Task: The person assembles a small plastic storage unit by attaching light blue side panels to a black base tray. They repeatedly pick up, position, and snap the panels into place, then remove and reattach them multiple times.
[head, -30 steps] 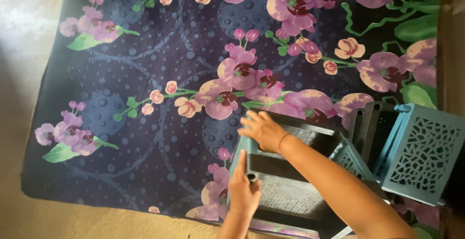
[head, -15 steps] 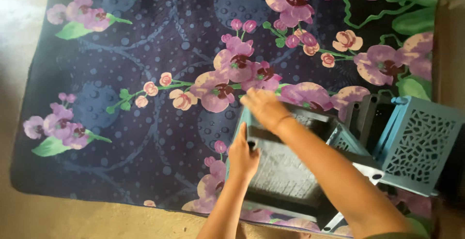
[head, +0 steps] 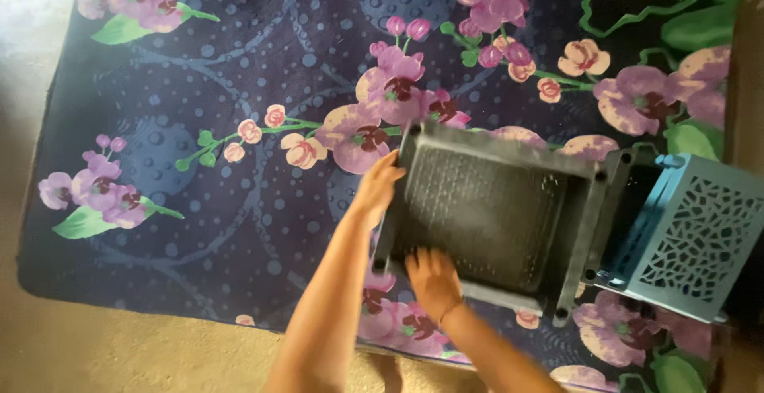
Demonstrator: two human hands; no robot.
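While the left hand [head: 380,187] grips the grey tray [head: 493,214] edge, right hand [head: 434,281] fingers flat inside, floral rug [head: 199,122] beneath

Open floral rug [head: 199,202] left of the dark grey tray [head: 493,218], free for passing. Blocked on the right by a blue perforated box [head: 700,238] (just beside the tray).

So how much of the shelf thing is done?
Done: a blue lattice plastic box stands beside a dark plastic frame on the flowery rug. In hand: the left hand grips the dark grey perforated plastic tray, and the right hand rests on it. Left: the tray seems not yet joined.
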